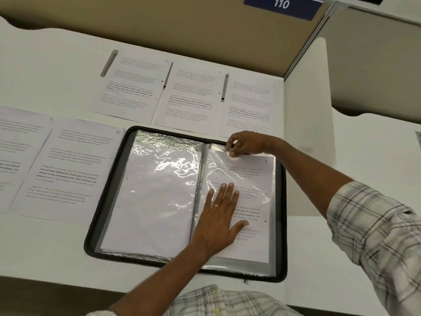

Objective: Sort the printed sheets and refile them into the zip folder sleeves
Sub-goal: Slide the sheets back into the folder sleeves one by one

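Note:
A black zip folder (107, 190) lies open on the white desk, its clear sleeves showing. On the right-hand page a printed sheet (257, 179) sits partly inside a clear sleeve (214, 160). My left hand (221, 215) lies flat on that sheet with fingers spread. My right hand (246, 143) pinches the sleeve's top edge near the folder's upper rim. The left-hand sleeve (157, 190) holds a blank-looking white sheet.
Three printed sheets (193, 96) lie in a row behind the folder. Two more printed sheets (66, 167) lie to its left. A tan partition (182, 26) with a blue "110" sign (281, 4) closes the desk's far side and right.

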Action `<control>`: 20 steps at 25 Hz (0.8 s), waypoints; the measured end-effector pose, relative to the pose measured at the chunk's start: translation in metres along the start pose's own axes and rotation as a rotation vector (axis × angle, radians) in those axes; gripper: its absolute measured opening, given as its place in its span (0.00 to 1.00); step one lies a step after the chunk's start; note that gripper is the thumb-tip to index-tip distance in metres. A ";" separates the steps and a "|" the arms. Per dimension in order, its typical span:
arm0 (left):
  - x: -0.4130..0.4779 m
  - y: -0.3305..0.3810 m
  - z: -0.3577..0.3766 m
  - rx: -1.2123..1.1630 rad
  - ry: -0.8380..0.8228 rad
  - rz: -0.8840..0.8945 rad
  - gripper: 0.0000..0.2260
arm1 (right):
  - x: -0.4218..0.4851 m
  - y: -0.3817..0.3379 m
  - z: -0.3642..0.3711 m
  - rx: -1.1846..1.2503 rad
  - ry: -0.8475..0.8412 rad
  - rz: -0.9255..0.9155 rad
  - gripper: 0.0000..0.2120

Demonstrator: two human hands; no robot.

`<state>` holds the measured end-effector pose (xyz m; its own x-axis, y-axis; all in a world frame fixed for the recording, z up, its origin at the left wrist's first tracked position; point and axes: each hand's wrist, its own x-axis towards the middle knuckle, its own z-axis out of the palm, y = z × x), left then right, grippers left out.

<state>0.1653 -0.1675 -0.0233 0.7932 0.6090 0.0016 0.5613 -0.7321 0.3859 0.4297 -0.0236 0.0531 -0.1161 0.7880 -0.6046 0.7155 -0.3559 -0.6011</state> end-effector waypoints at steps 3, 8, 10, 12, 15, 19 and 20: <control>-0.005 -0.001 0.000 0.013 0.002 -0.005 0.37 | -0.008 -0.001 0.004 -0.038 0.012 0.000 0.15; -0.012 0.000 -0.005 0.000 0.000 0.004 0.36 | -0.013 -0.004 0.003 -0.171 0.111 -0.028 0.23; -0.016 0.000 -0.007 0.010 0.004 -0.004 0.35 | -0.014 0.000 0.005 -0.112 0.092 -0.001 0.22; -0.021 -0.001 -0.006 0.005 0.000 -0.008 0.34 | -0.019 0.002 0.009 -0.050 0.069 0.035 0.20; -0.027 -0.004 0.002 -0.025 -0.002 0.018 0.32 | -0.024 -0.003 0.013 -0.126 0.057 0.050 0.19; -0.023 -0.002 0.006 0.010 0.015 0.026 0.31 | -0.028 -0.003 0.020 -0.143 0.037 0.081 0.19; -0.022 -0.001 0.006 0.014 0.019 0.026 0.31 | -0.030 -0.003 0.022 -0.137 0.052 0.087 0.19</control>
<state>0.1486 -0.1822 -0.0291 0.8030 0.5953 0.0289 0.5439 -0.7517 0.3730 0.4158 -0.0575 0.0611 -0.0162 0.7833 -0.6214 0.8091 -0.3549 -0.4684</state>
